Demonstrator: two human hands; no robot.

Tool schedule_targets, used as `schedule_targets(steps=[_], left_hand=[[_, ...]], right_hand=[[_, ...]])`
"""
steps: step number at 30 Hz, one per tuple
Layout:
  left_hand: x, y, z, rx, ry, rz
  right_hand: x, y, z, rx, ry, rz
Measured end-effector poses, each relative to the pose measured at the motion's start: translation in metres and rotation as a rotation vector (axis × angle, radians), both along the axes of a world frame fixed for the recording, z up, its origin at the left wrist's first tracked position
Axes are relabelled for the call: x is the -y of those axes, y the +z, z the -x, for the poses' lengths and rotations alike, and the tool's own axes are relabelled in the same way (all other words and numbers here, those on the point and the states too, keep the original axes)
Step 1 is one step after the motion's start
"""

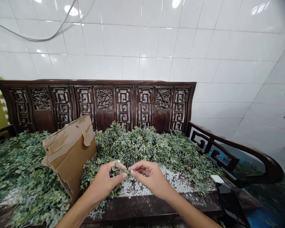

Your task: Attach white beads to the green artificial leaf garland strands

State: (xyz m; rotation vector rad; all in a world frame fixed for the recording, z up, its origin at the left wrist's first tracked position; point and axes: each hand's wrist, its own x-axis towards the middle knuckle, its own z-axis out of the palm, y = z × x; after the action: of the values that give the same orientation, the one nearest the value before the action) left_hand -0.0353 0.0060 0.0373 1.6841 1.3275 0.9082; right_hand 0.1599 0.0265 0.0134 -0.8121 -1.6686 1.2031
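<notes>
My left hand (107, 181) is closed on a small green sprig (115, 171), with a white bit showing at its top. Thumb and forefinger of my right hand (150, 177) pinch a tiny white piece (132, 171) close to the left fingertips. Below and behind both hands, many small white pieces (178, 181) lie scattered on the dark wooden bench seat. A big heap of green artificial foliage (142, 144) rises behind them.
An upright torn cardboard piece (78, 152) stands left of my hands, with more foliage (16, 164) beyond it. The bench has a carved back (104, 118) and a curved armrest (258, 158). A black object (230, 199) and a white one (217, 179) lie at the right.
</notes>
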Motion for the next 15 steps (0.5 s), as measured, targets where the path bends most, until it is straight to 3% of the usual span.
schedule_targets(steps=[3, 15], left_hand=[[0.003, 0.003, -0.002, 0.124, -0.019, 0.093], [0.008, -0.003, -0.015, 0.2, -0.087, 0.021]], right_hand=[[-0.001, -0.001, 0.001, -0.045, -0.009, -0.045], [0.0, -0.004, 0.003, -0.181, 0.063, 0.016]])
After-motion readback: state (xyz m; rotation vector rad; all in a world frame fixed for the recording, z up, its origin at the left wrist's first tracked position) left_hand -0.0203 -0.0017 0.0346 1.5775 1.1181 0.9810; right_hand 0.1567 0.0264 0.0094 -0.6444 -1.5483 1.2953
